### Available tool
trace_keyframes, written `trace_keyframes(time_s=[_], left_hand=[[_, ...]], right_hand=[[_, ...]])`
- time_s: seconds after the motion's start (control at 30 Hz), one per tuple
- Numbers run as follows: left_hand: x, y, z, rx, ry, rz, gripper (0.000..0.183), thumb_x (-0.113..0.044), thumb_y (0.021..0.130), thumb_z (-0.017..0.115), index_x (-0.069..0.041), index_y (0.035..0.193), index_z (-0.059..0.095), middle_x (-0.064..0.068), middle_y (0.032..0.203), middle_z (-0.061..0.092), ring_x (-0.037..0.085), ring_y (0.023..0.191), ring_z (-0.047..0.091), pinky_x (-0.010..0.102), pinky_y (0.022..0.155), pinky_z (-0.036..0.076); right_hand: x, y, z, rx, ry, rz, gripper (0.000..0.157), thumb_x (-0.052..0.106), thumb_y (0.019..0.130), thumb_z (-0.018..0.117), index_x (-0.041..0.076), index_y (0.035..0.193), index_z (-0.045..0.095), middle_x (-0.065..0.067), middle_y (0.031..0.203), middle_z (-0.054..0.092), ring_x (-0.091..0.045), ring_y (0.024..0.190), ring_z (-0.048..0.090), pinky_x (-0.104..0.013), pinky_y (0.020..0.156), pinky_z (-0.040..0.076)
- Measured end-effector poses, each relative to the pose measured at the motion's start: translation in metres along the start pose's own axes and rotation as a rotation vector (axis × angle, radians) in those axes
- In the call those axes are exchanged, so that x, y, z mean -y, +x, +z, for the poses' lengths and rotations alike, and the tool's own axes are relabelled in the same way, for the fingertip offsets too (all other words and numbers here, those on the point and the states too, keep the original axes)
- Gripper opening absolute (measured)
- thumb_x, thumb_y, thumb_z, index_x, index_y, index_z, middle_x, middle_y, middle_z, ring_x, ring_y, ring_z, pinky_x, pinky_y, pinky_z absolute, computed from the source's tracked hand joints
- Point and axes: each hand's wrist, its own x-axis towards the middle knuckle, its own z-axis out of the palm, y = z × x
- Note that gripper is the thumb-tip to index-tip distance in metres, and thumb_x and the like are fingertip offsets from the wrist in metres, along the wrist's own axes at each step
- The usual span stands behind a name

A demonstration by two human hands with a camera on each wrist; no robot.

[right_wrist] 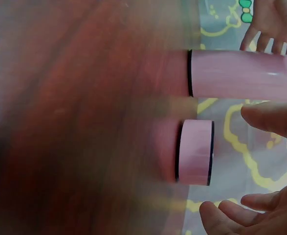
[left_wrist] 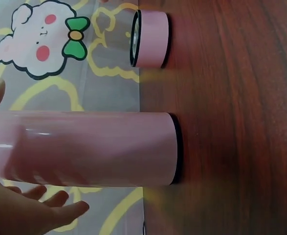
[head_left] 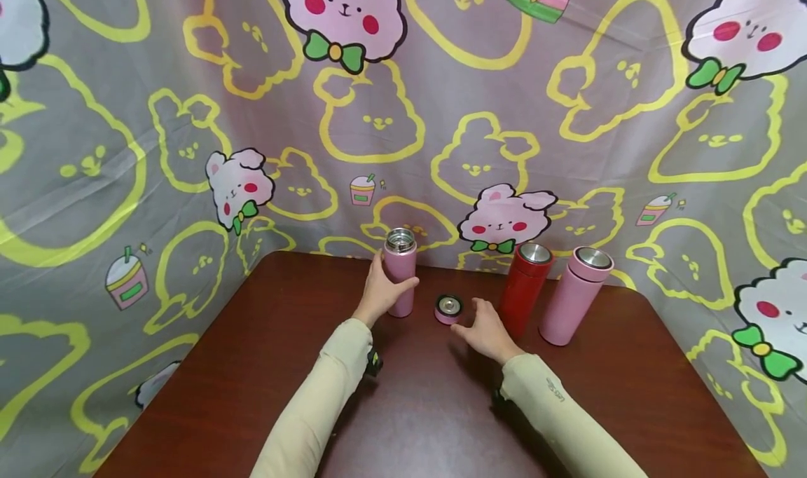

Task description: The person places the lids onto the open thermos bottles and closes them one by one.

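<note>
An uncapped pink thermos bottle (head_left: 402, 263) stands upright at the back of the table, its steel mouth showing. My left hand (head_left: 382, 293) is around it, thumb across the near side; in the left wrist view the fingers (left_wrist: 67, 213) stretch out straight below the bottle's wall. A pink cap (head_left: 447, 315) with black rims rests on the table to the bottle's right, its metal inside facing up. Just right of the cap is my right hand (head_left: 488, 334), thumb and fingers spread apart. The right wrist view shows a gap between those fingertips and the cap (right_wrist: 196, 152).
A red thermos bottle (head_left: 525, 292) stands just behind and right of my right hand, lid on. Farther right is a second pink thermos bottle (head_left: 572, 306), also lidded. Patterned cloth (head_left: 378, 183) hangs close behind the dark wooden table (head_left: 208, 380).
</note>
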Motion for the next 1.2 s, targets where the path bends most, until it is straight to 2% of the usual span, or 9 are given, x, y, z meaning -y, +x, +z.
trace_keyframes(time_s=[0.27,0.5,0.73,0.93,1.2], left_hand=[[-0.001,0.011,-0.001,0.008,-0.041,0.029,0.103,-0.031,0.072,0.083,-0.010,0.149,0.018,0.014,0.140,0.042,0.028,0.121,0.046,0.047,0.099,0.038],[-0.003,0.017,-0.001,0.018,-0.038,0.023,0.098,-0.027,0.073,0.082,-0.011,0.148,0.022,0.014,0.135,0.046,0.029,0.118,0.049,0.047,0.097,0.039],[-0.001,0.019,0.001,0.020,-0.033,0.028,0.098,-0.029,0.073,0.082,-0.011,0.148,0.022,0.014,0.133,0.048,0.028,0.116,0.050,0.046,0.096,0.040],[0.001,0.018,0.003,-0.006,-0.058,0.023,0.091,-0.025,0.073,0.081,-0.010,0.145,0.027,0.014,0.131,0.050,0.028,0.114,0.051,0.047,0.095,0.041],[0.000,0.017,0.005,-0.003,-0.052,0.019,0.087,-0.023,0.073,0.081,-0.006,0.143,0.031,0.016,0.129,0.051,0.030,0.112,0.052,0.046,0.095,0.041]], right_hand=[[0.008,0.026,0.009,0.106,-0.031,0.082,0.092,0.035,0.077,0.076,-0.011,0.139,0.027,-0.030,0.134,0.037,-0.043,0.123,0.039,-0.054,0.101,0.033],[0.009,0.042,0.015,0.126,-0.052,0.117,0.094,0.037,0.076,0.076,-0.012,0.138,0.025,-0.031,0.132,0.038,-0.044,0.121,0.040,-0.055,0.100,0.034],[0.007,0.049,0.025,0.142,-0.080,0.157,0.094,0.040,0.075,0.077,-0.009,0.138,0.026,-0.028,0.131,0.040,-0.043,0.120,0.040,-0.055,0.100,0.035],[0.007,0.054,0.032,0.136,-0.081,0.184,0.092,0.041,0.075,0.077,-0.006,0.137,0.027,-0.025,0.127,0.043,-0.039,0.116,0.041,-0.053,0.098,0.038],[0.008,0.056,0.033,0.144,-0.074,0.189,0.093,0.036,0.074,0.079,-0.006,0.139,0.027,-0.025,0.128,0.044,-0.040,0.118,0.042,-0.054,0.098,0.037]])
